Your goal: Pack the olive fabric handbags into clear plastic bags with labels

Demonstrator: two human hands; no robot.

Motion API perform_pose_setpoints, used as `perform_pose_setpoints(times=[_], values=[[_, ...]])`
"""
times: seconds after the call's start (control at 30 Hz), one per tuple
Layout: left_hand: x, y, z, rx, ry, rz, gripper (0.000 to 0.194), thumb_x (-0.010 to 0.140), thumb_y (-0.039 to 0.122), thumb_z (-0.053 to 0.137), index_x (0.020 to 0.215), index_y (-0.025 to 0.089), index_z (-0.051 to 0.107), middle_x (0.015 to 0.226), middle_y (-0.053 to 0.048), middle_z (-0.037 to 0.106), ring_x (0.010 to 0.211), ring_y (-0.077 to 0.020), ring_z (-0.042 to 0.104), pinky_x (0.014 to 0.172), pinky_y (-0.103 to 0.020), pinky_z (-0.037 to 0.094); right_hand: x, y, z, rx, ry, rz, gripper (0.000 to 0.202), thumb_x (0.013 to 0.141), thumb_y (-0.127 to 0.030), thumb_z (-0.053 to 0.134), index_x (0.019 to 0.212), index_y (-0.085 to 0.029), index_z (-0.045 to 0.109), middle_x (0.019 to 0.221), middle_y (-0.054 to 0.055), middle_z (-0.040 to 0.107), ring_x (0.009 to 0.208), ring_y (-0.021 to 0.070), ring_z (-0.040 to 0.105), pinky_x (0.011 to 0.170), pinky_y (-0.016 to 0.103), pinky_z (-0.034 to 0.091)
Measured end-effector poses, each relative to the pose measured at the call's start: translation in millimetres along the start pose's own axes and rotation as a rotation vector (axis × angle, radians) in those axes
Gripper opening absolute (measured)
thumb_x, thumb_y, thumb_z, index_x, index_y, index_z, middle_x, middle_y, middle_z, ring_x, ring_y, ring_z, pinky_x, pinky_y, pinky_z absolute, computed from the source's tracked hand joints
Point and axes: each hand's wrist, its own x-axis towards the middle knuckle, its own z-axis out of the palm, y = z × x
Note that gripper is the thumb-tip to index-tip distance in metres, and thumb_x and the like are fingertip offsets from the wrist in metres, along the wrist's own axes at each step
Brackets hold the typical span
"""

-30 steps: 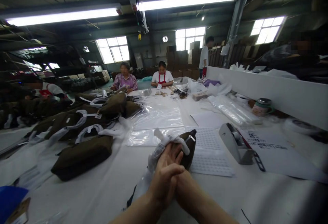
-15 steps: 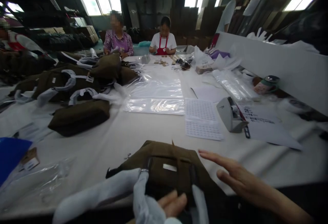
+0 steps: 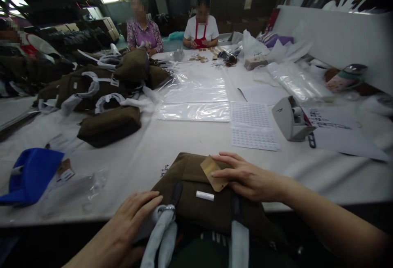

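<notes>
An olive-brown bag (image 3: pixel 190 174) lies at the table's near edge, with a small white label (image 3: pixel 205 195) on its front and handles wrapped in pale covering (image 3: pixel 240 243). On the bag's upper right is my right hand (image 3: pixel 245 176), its fingers closed on a tan card tag (image 3: pixel 215 174). My left hand (image 3: pixel 135 215) rests at the bag's left side beside the wrapped handle, fingers stretched out and holding nothing.
A blue tape dispenser (image 3: pixel 33 178) stands at left, a grey one (image 3: pixel 291 120) at right. Plastic bags (image 3: pixel 196 98) and a printed sheet (image 3: pixel 253 127) lie ahead. Brown bags (image 3: pixel 110 124) are heaped at back left. Two people (image 3: pixel 201 30) sit across the table (image 3: pixel 190 137).
My left hand has moved left, from below the bag's front to its side. My right hand has come onto the bag and holds the tan tag. The view has tilted down.
</notes>
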Motion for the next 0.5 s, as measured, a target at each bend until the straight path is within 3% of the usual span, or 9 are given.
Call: perform_pose_setpoints(times=[0.13,0.23,0.3,0.4,0.43,0.5], values=[[-13.5,-8.5,13.7,0.025,0.035,-0.028,0.048,0.079,0.02,0.053,0.126,0.023,0.043,0.126,-0.009,0.052,0.114,-0.0215,0.052,0.095,-0.035,0.047,15.5,23.5,2.5,-0.079,-0.062,-0.051,0.026,0.088,-0.023,0.051,0.108,-0.034,0.063,0.139,-0.003,0.04,0.135,0.0279,0.017,0.107,0.053,0.02],[-13.8,-8.3,-3.7,0.028,0.012,-0.068,0.033,0.079,0.018,0.053,0.112,0.021,0.052,0.125,-0.009,0.052,0.113,-0.0215,0.053,0.097,-0.035,0.046,19.0,23.1,-16.5,-0.152,-0.012,-0.166,0.02,0.09,-0.022,0.048,0.097,-0.029,0.066,0.12,-0.001,0.059,0.131,0.0248,0.028,0.109,0.053,0.011],[-7.7,-5.8,-22.4,0.022,-0.072,-0.057,0.022,0.08,0.013,0.049,0.098,0.022,0.057,0.118,-0.005,0.056,0.111,-0.0202,0.054,0.103,-0.04,0.04,19.5,16.7,-39.6,-0.149,0.005,-0.187,0.017,0.09,-0.027,0.048,0.093,-0.027,0.065,0.098,0.0,0.066,0.119,0.0227,0.046,0.109,0.05,0.015],[0.3,1.4,-33.2,-0.016,-0.203,-0.068,0.032,0.077,0.02,0.057,0.109,0.022,0.052,0.112,-0.005,0.058,0.108,-0.0203,0.055,0.105,-0.043,0.038,20.8,15.0,-68.3,-0.003,-0.095,0.048,0.022,0.088,-0.035,0.05,0.107,-0.026,0.058,0.08,0.001,0.066,0.086,0.0203,0.062,0.089,0.039,0.044],[0.3,4.6,-28.1,-0.002,-0.189,-0.089,0.045,0.075,0.024,0.061,0.117,0.021,0.047,0.114,-0.007,0.057,0.11,-0.0223,0.053,0.104,-0.045,0.038,21.6,18.0,-71.0,0.05,-0.166,0.146,0.028,0.087,-0.037,0.051,0.112,-0.026,0.054,0.079,0.001,0.065,0.078,0.0197,0.063,0.078,0.035,0.048],[-5.0,11.1,-6.0,0.08,-0.052,-0.098,0.062,0.072,0.025,0.064,0.128,0.018,0.037,0.119,-0.012,0.053,0.114,-0.0262,0.049,0.103,-0.051,0.037,23.7,28.4,-63.5,0.117,-0.292,0.286,0.036,0.083,-0.038,0.054,0.117,-0.027,0.049,0.08,0.0,0.065,0.071,0.0192,0.062,0.065,0.031,0.049]])
